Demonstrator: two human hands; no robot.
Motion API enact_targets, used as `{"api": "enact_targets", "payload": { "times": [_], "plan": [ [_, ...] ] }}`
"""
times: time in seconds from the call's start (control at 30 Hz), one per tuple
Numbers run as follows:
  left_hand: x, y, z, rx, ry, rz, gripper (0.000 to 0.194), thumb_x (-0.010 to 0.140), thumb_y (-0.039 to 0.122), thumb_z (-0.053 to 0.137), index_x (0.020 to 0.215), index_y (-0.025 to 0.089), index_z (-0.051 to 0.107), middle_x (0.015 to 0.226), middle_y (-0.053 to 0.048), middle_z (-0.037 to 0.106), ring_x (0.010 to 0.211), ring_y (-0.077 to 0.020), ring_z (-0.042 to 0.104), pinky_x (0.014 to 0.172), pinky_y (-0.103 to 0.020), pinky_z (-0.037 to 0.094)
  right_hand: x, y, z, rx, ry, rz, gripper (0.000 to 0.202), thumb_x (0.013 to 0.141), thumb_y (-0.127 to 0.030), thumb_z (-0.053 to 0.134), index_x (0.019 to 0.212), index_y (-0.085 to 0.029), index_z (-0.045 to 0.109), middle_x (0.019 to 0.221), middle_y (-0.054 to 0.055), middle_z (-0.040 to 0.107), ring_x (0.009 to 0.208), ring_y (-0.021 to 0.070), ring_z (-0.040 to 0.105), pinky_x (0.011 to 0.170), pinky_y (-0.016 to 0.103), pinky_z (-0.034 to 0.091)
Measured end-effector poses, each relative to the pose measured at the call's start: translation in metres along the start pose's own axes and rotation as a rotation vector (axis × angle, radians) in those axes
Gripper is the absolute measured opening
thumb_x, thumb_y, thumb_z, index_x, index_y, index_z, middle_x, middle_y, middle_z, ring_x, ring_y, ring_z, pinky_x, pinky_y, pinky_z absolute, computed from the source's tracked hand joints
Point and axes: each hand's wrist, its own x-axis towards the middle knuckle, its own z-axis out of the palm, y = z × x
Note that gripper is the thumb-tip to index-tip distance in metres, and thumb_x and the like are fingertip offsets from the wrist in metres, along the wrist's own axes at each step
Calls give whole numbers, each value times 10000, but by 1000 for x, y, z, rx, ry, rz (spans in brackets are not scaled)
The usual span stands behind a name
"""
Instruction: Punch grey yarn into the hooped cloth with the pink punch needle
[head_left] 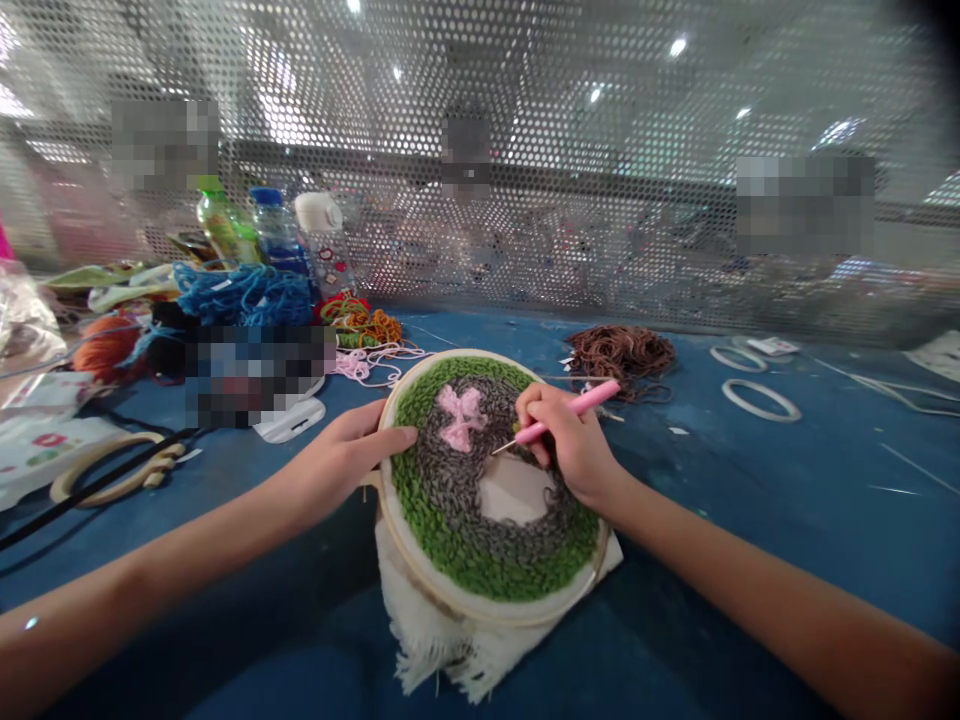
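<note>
My left hand (pixel 367 440) grips the left rim of an embroidery hoop (pixel 390 505), thumb on top and the other fingers underneath. Stretched in the hoop is pale cloth (pixel 517 490) covered with a green yarn ring (pixel 424 520), a grey yarn area (pixel 457 490) and a pink bow shape (pixel 460 417). A bare patch of cloth shows right of centre. In my right hand (pixel 566 440) is a pink punch needle (pixel 577 410), its metal tip close to the upper left edge of that patch. Fringed cloth hangs below the hoop.
Brown yarn (pixel 622 355) lies behind the hoop, white rings (pixel 761 400) to the right. Blue yarn (pixel 244 295), orange yarn (pixel 109 345), bottles (pixel 277 230) and a wooden hoop (pixel 71 480) crowd the left of the blue table (pixel 750 500). A perforated metal screen (pixel 525 220) stands behind.
</note>
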Motion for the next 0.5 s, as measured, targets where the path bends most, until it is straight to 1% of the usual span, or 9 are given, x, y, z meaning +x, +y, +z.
{"api": "enact_targets", "payload": {
  "times": [0.1, 0.17, 0.2, 0.27, 0.37, 0.4, 0.43, 0.5],
  "plan": [
    [2, -1, 2, -12, 42, -4, 221, 818, 307, 730, 1023, 232, 760, 779, 33, 793, 746, -170, 709, 651, -205, 542, 4, 4, -6, 32, 49, -2, 184, 792, -284, 402, 623, -226, 446, 446, -81, 398, 337, 69, 276, 367, 218, 169],
    [3, -2, 4, -12, 60, -11, 220, 810, 309, 734, 1011, 224, 758, 756, 32, 789, 709, -162, 699, 632, -198, 536, 4, 4, -7, 31, 33, -5, 188, 801, -283, 388, 633, -225, 448, 457, -79, 405, 343, 71, 283, 372, 216, 179],
    [3, -3, 5, -13, 66, -16, 228, 803, 316, 741, 1010, 221, 756, 747, 31, 788, 690, -162, 695, 616, -197, 534, 2, 3, -6, 23, 6, -3, 194, 809, -282, 394, 638, -222, 462, 462, -76, 415, 352, 73, 303, 380, 216, 199],
    [3, -4, 7, -15, 71, -26, 255, 790, 342, 756, 1013, 219, 749, 748, 28, 790, 683, -167, 698, 606, -200, 538, -2, 1, -2, -15, -90, 0, 186, 809, -274, 467, 644, -207, 520, 483, -64, 463, 402, 81, 377, 420, 215, 259],
    [4, -5, 9, -19, 72, -39, 300, 755, 369, 790, 1010, 219, 743, 774, 23, 798, 721, -190, 715, 626, -216, 555, -8, -2, 2, -187, -250, -70, 103, 778, -228, 588, 684, -190, 605, 579, -42, 551, 538, 93, 470, 530, 217, 331],
    [4, -6, 10, -19, 74, -42, 311, 744, 372, 800, 1009, 220, 742, 782, 22, 800, 727, -196, 717, 631, -220, 558, -8, -3, 2, -204, -264, -79, 99, 780, -221, 595, 687, -189, 607, 595, -42, 554, 552, 93, 472, 545, 219, 336],
    [4, -6, 10, -18, 78, -44, 318, 739, 377, 804, 1011, 224, 741, 788, 23, 802, 728, -199, 719, 633, -222, 559, -8, -3, 1, -180, -243, -71, 118, 793, -226, 579, 683, -190, 594, 582, -45, 539, 537, 90, 460, 535, 218, 332],
    [4, -6, 8, -3, 81, -50, 308, 753, 381, 796, 1017, 233, 741, 809, 25, 805, 739, -200, 722, 646, -221, 558, -5, -2, -2, -37, -128, -9, 180, 824, -250, 503, 654, -199, 535, 512, -63, 469, 445, 81, 392, 462, 217, 289]
  ]
}}
